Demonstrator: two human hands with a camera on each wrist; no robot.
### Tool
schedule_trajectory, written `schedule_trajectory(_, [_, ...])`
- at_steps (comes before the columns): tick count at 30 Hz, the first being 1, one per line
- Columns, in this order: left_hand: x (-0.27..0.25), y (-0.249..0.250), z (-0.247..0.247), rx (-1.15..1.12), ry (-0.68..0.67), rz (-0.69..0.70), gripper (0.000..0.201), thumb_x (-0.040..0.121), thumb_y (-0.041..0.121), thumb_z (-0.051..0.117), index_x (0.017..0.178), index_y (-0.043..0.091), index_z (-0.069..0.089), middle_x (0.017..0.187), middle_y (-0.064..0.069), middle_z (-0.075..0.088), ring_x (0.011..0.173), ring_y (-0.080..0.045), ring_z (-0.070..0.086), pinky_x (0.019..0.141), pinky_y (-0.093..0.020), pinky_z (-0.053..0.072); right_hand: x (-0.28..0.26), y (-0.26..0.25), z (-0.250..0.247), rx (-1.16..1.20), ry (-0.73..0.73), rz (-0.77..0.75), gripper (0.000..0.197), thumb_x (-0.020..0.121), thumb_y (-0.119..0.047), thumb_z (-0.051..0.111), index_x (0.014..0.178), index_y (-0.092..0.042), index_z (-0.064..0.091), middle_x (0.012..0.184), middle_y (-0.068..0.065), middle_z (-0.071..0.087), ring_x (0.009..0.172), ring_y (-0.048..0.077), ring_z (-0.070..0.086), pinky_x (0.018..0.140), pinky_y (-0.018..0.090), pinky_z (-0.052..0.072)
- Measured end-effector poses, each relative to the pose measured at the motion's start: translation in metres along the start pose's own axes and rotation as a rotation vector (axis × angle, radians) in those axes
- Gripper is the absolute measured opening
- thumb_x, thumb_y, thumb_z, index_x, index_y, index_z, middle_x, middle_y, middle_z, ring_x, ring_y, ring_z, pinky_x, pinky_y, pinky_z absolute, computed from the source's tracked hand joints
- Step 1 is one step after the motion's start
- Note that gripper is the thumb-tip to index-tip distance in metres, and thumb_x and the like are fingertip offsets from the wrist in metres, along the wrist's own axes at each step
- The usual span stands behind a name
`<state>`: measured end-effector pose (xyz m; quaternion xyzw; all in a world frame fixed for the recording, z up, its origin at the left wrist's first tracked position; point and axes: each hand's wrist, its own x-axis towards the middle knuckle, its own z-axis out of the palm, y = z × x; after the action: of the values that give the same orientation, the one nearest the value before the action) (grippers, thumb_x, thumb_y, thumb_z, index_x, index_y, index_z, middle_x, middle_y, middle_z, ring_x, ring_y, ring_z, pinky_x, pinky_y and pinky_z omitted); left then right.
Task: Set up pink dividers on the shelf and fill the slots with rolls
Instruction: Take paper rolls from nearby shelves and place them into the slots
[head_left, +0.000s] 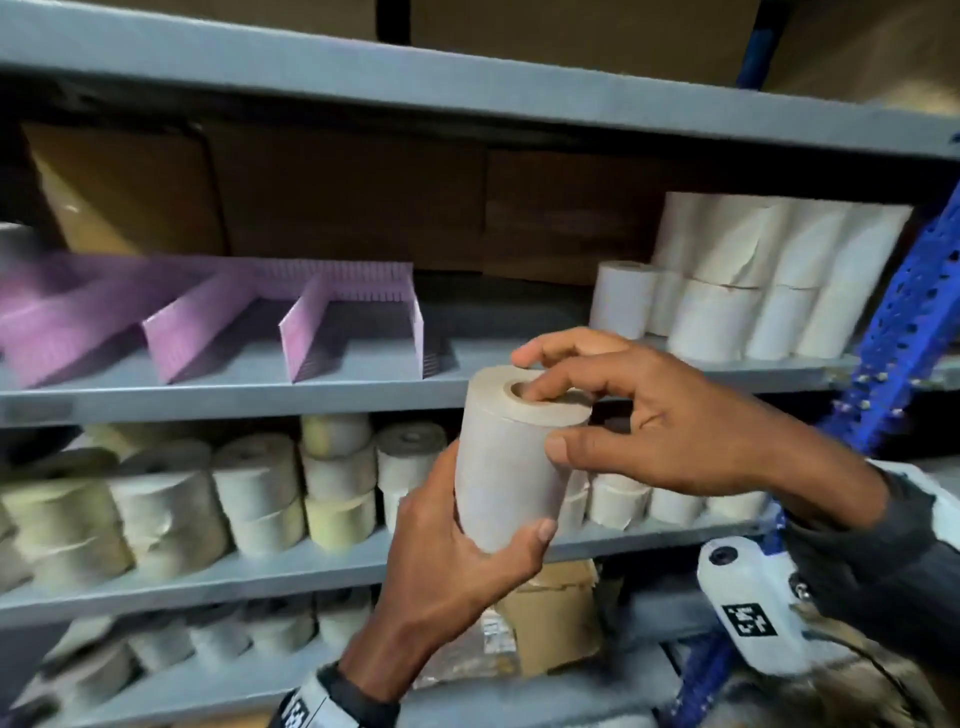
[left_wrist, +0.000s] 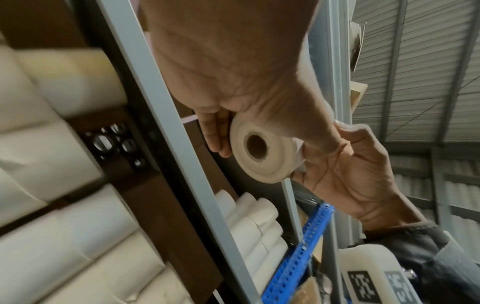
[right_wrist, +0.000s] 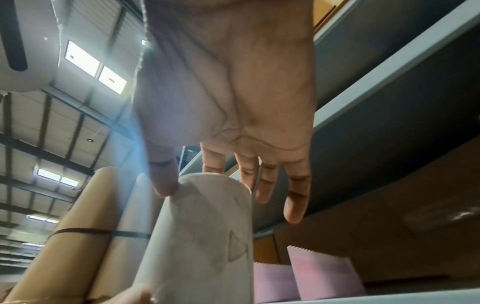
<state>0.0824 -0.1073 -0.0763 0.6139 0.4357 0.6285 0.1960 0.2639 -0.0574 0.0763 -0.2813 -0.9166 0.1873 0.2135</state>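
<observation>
Pink dividers (head_left: 291, 322) stand on the shelf (head_left: 234, 392), up-left of the fingers. Left hand (head_left: 447, 561) curls around the upright roll (head_left: 511, 457) from below; right hand (head_left: 670, 421) pinches its top rim, one fingertip at the core.

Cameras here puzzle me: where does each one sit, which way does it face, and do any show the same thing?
Head: worn on the head, looking forward and down at the shelf with pink dividers; both hands hold the roll.
Left wrist: on the left wrist, looking along the left hand at the roll's cored end; the right hand shows too.
Right wrist: on the right wrist, looking up along the palm; its fingers reach over the roll's top.
Shared: all three show the roll and the dividers' shelf unit.
</observation>
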Motion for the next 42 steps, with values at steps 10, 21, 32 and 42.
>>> schedule_trajectory(10, [-0.073,0.026,-0.132,0.188,0.216,-0.001,0.057,0.073,0.052,0.079,0.125,0.043,0.057,0.108,0.016,0.070,0.091,-0.011,0.071,0.063,-0.023,0.057,0.062,-0.091,0.078,0.058,-0.231,-0.224,0.042,0.073,-0.067,0.059,0.111,-0.053,0.063,0.141,-0.035,0.040,0.129,-0.008,0.044,0.105,0.034,0.046])
schedule_trajectory(21, [-0.139,0.044,-0.323,0.262,0.335,0.000,0.063,0.070,0.052,0.082,0.124,0.026,0.061,0.101,0.002,0.073,0.084,-0.021,0.073,0.058,-0.040,0.059,0.135,-0.238,0.196,0.216,-0.250,-0.423,0.045,0.078,-0.064,0.063,0.119,-0.044,0.062,0.129,-0.026,0.056,0.122,-0.003,0.053,0.097,0.031,0.052])
schedule_trajectory(32, [-0.176,0.036,-0.488,0.400,0.350,-0.020,0.072,0.081,0.051,0.079,0.145,0.033,0.052,0.129,0.012,0.068,0.111,-0.018,0.068,0.084,-0.028,0.058,0.206,-0.357,0.302,0.147,-0.126,-0.435,0.035,0.084,-0.041,0.074,0.115,-0.025,0.072,0.117,-0.011,0.065,0.114,0.010,0.060,0.094,0.042,0.050])
schedule_trajectory(42, [-0.149,-0.003,-0.523,0.834,0.291,0.162,0.069,0.085,0.031,0.072,0.149,0.017,0.051,0.156,-0.011,0.044,0.137,-0.027,0.053,0.099,-0.032,0.054,0.294,-0.363,0.331,-0.106,0.110,-0.209,0.042,0.081,-0.054,0.071,0.119,-0.035,0.070,0.124,-0.024,0.053,0.137,0.013,0.028,0.112,0.054,0.023])
